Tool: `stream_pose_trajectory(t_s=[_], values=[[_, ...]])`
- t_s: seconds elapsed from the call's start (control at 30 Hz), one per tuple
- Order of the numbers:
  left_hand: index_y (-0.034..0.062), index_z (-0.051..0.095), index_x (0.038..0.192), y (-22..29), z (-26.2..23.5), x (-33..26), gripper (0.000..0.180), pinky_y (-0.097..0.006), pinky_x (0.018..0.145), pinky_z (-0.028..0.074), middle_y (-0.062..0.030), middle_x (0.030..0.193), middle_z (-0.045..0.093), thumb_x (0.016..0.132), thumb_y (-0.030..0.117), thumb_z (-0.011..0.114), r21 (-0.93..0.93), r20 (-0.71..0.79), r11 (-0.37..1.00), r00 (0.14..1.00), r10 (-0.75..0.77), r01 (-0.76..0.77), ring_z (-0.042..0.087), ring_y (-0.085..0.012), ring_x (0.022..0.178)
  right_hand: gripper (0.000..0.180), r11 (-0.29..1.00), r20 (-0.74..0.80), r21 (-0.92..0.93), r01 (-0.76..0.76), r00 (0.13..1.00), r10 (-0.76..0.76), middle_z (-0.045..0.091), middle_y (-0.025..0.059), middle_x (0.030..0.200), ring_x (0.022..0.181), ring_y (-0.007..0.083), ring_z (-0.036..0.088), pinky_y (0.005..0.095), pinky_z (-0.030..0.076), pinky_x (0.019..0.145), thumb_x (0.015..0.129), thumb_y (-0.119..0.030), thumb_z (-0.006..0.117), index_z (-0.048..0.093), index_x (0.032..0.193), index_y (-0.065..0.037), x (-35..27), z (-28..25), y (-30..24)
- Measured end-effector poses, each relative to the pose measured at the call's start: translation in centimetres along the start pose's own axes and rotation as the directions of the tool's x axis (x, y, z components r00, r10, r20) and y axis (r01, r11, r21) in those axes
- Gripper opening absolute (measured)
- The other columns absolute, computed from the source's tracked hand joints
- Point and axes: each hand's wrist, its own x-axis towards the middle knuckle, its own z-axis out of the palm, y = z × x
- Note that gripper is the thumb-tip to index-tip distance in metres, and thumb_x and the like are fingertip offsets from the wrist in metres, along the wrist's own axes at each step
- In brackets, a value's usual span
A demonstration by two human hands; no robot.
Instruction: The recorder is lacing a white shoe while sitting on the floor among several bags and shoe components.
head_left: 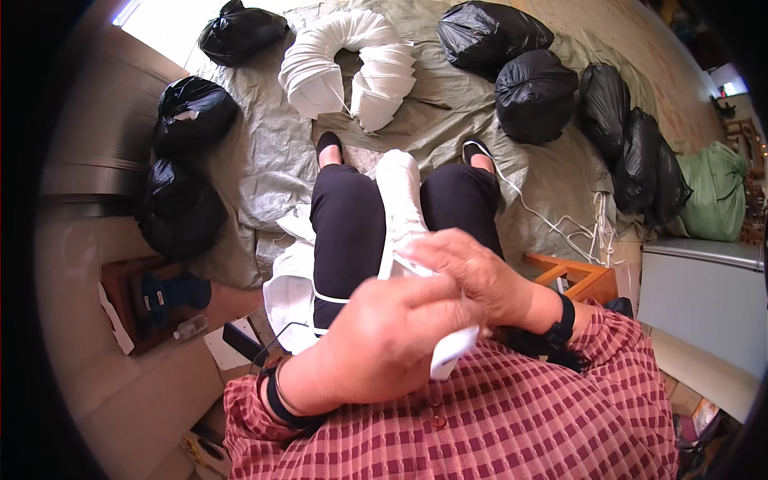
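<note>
A long white bundle of soft, layered pieces [398,184] runs between my knees up to my hands; its exact kind is unclear. My left hand [392,336] is closed, fingers curled, around a folded white piece [454,352] whose end pokes out below the knuckles. Against it my right hand [476,268] bends over the near end of the bundle, thumb and fingers pinching white material. The palms and the exact grip are hidden. Beside my left leg hang more white pieces [290,288], with a white cord [330,300] across the thigh.
A curved white stack [348,64] lies on the grey floor sheet [268,152]. Black bags [536,96] ring the sheet on both sides. White cords [588,232] trail near a wooden stool [580,276] at right. A green sack [712,192] stands behind a grey box [704,288].
</note>
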Motion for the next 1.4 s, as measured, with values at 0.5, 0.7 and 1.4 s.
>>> stream_pose_trajectory(t_s=[0.5, 0.7, 1.4], values=[[-0.0012, 0.064, 0.105, -4.1, 5.5, -2.1, 0.023, -0.043, 0.077, 0.054, -0.0171, 0.093, 0.065, 0.092, 0.015, 0.074, 0.089, -0.142, 0.973, 0.969, -0.200, 0.214, 0.065, -0.0352, 0.084, 0.029, 0.315, -0.053, 0.940, -0.134, 0.853, 0.519, 0.064, 0.0146, 0.102, 0.086, 0.0181, 0.066, 0.0311, 0.055, 0.083, 0.110, -0.030, 0.048, 0.058, 0.101, -0.005, 4.3, -5.9, -4.6], [0.0085, 0.057, 0.092, -6.0, 0.8, -8.3, 0.024, -0.037, 0.079, 0.053, 0.0020, 0.074, 0.050, 0.110, 0.021, 0.048, -0.868, -0.378, 0.497, 0.642, -0.667, 0.006, 0.053, -0.0124, 0.068, 0.020, 0.173, -0.124, 0.984, -0.033, 0.571, 0.812, 0.067, 0.0070, 0.106, 0.097, 0.0200, 0.064, 0.0368, 0.054, 0.089, 0.109, -0.023, 0.050, 0.062, 0.108, -0.007, -5.6, -13.6, 4.1], [0.0011, 0.067, 0.120, -6.5, 1.7, -8.7, 0.029, -0.041, 0.067, 0.053, -0.0168, 0.083, 0.064, 0.091, -0.002, 0.066, 0.341, -0.181, 0.843, 0.909, -0.375, 0.416, 0.065, -0.0345, 0.075, 0.012, 0.964, -0.066, -0.147, -0.222, 0.975, 0.215, 0.059, 0.0094, 0.082, 0.077, 0.0290, 0.059, 0.0374, 0.051, 0.073, 0.090, -0.002, 0.068, 0.071, 0.102, -0.004, -2.0, -3.0, 0.1]])
